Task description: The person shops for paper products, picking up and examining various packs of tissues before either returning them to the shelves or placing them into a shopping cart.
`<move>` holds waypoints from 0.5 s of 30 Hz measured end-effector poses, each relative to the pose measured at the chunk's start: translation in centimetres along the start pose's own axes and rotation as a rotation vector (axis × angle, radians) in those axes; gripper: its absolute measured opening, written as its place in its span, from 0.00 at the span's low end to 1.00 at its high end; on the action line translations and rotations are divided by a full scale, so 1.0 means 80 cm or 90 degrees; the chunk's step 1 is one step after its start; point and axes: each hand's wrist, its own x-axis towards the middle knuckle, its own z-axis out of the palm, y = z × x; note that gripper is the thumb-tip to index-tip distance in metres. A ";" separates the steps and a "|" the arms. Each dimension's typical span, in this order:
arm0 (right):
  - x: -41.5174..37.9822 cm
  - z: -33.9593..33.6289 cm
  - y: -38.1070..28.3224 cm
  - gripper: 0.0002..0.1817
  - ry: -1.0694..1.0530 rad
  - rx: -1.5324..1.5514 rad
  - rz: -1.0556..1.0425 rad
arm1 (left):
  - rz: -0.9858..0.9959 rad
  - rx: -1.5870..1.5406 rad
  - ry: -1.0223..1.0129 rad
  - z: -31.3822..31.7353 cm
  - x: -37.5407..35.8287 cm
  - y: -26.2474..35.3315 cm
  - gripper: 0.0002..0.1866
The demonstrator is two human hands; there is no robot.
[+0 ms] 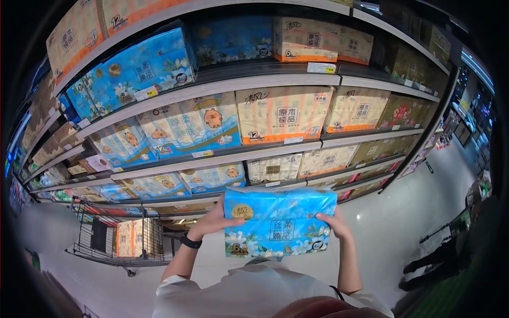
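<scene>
A blue plastic-wrapped tissue pack (283,225) with white flowers printed on it is held up in front of my body. My left hand (216,218) grips its left end, thumb over the front. At the opposite end, my right hand (335,221) holds it the same way. The fingers behind the pack are hidden. Just beyond it stand shelves of tissue packs, among them a beige pack (274,167) and a blue bear-print pack (213,179).
A wire shopping cart (95,233) stands at the left, a beige-orange pack (130,238) inside it. Shelf edges (222,153) curve across the front. Blue packs (143,66) sit on an upper shelf. Pale shiny floor (392,228) extends right, where a dark-clothed person (440,259) is partly visible.
</scene>
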 end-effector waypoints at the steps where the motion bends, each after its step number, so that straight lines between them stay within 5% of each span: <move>1: 0.028 -0.007 -0.037 0.42 -0.010 -0.018 -0.087 | 0.055 0.029 0.043 -0.013 0.017 0.038 0.58; 4: 0.106 -0.032 -0.174 0.43 -0.077 -0.085 -0.263 | 0.347 0.176 0.185 -0.055 0.065 0.140 0.55; 6: 0.170 -0.104 -0.212 0.36 0.102 -0.612 -0.565 | 0.595 0.457 0.344 -0.113 0.112 0.170 0.43; 9: 0.343 -0.208 -0.240 0.28 0.010 -0.074 -0.602 | 0.732 0.703 0.611 -0.176 0.181 0.219 0.25; 11: 0.422 -0.194 -0.303 0.26 0.315 -0.710 -0.727 | 0.735 0.619 0.694 -0.193 0.230 0.253 0.18; 13: 0.433 -0.138 -0.345 0.27 0.405 -0.917 -0.616 | 0.719 0.460 0.710 -0.206 0.274 0.269 0.15; 15: 0.440 -0.038 -0.369 0.30 0.269 -0.703 -0.670 | 0.758 0.330 0.701 -0.215 0.310 0.271 0.15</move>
